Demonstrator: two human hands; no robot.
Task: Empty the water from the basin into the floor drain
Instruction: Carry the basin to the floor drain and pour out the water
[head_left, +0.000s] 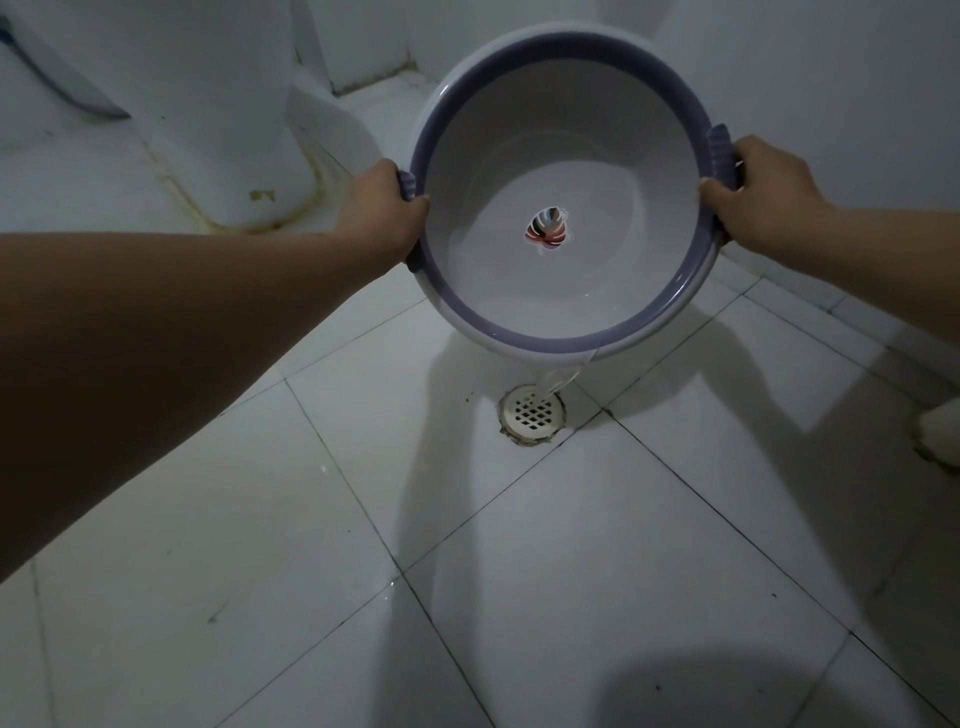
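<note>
A round white basin (519, 332) with a purple rim is held above the tiled floor, tilted toward me so its inside faces the camera. A leaf sticker (545, 232) marks its bottom. My left hand (387, 210) grips the left purple handle and my right hand (753, 189) grips the right one. A shallow pool of water lies against the lower inner wall. A thin stream of water (558, 378) runs off the lowest part of the rim onto the round white floor drain (531, 413) directly below.
A white toilet base (218, 130) with stained sealant stands at the back left. White tiled walls close the back and right. A pale object (940, 431) lies on the floor at the right edge. Large white floor tiles (519, 571) spread toward me.
</note>
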